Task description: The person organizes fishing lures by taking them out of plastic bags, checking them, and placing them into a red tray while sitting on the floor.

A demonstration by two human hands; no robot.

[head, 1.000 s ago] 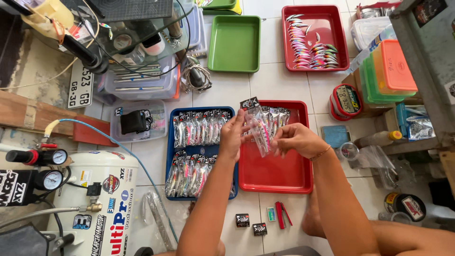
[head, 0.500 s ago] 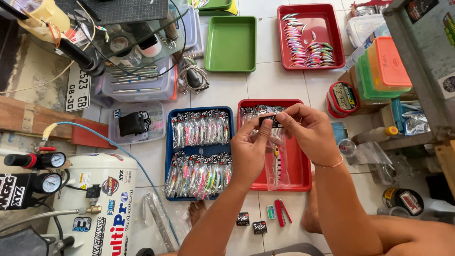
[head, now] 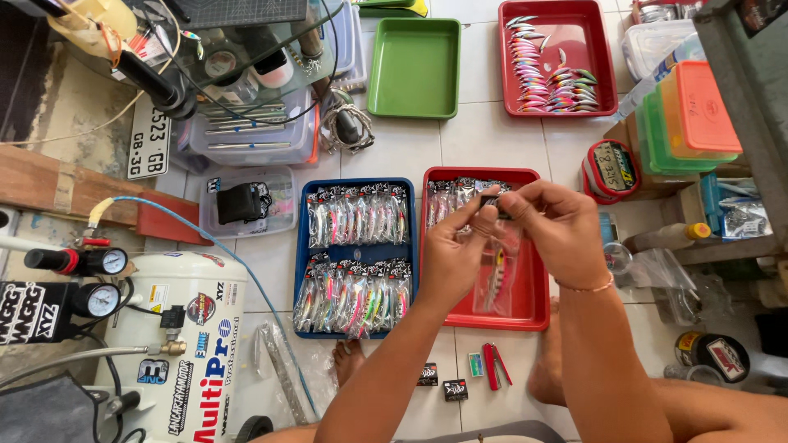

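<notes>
Both hands pinch the dark top edge of a clear plastic bag with a striped fishing lure inside. The left hand and right hand hold it over the red plastic tray. A blue tray of packed lures lies just beside it.

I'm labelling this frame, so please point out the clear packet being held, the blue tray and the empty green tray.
clear packet (head: 497,279), head view, on its hanging lower half with the lure inside.
blue tray (head: 358,183), head view, on its far rim.
green tray (head: 413,70), head view, on its bare floor.
</notes>
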